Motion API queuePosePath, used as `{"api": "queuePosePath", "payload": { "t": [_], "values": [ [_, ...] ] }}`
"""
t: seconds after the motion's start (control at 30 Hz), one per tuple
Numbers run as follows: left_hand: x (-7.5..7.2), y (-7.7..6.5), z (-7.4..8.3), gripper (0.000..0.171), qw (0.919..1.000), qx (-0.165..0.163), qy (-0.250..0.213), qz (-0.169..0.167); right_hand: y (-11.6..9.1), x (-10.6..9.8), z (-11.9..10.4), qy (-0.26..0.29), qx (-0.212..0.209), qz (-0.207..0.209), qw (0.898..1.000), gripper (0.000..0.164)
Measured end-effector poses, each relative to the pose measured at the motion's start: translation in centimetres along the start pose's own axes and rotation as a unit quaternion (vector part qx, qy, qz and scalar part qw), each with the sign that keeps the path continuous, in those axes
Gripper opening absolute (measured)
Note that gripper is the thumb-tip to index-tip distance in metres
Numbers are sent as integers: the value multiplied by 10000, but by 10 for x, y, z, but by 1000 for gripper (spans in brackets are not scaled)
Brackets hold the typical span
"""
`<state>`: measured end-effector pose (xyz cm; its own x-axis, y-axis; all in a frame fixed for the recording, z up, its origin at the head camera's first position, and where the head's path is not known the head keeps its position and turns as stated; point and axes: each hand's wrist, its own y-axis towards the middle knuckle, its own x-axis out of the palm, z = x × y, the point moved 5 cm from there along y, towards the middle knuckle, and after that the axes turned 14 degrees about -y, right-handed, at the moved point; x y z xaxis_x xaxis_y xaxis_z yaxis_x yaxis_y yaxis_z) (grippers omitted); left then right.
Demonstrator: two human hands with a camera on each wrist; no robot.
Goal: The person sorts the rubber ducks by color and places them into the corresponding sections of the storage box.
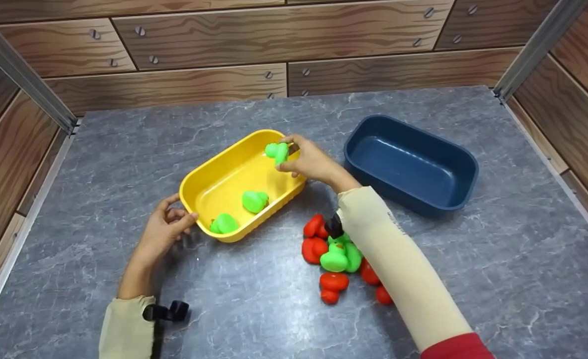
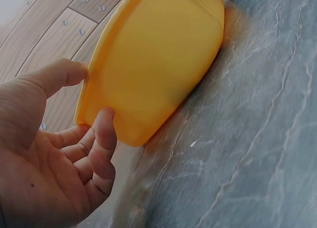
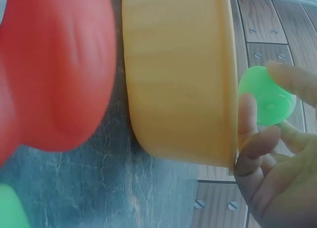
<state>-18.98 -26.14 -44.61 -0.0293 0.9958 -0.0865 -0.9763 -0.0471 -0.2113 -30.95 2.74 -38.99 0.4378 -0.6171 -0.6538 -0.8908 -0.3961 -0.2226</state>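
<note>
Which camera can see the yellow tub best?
The head view: you see inside the yellow tub and most of its rim; the right hand hides a bit. Both wrist views show only part of its outside, running out of frame.

Head cam dn; wrist views close, share tub.

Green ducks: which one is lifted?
The green duck held in the right hand's grip, raised over the yellow bin. Two other green ducks lie in it; the rest sit beside red ducks.
</note>
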Motion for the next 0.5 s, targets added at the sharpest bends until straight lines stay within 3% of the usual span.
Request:
{"api": "queuePosePath", "payload": {
  "t": [0.5],
  "values": [
    [1, 1, 0, 66, 10000, 11, 9, 7, -3, -5, 0, -275, -100, -108, 9995, 63]
  ]
}}
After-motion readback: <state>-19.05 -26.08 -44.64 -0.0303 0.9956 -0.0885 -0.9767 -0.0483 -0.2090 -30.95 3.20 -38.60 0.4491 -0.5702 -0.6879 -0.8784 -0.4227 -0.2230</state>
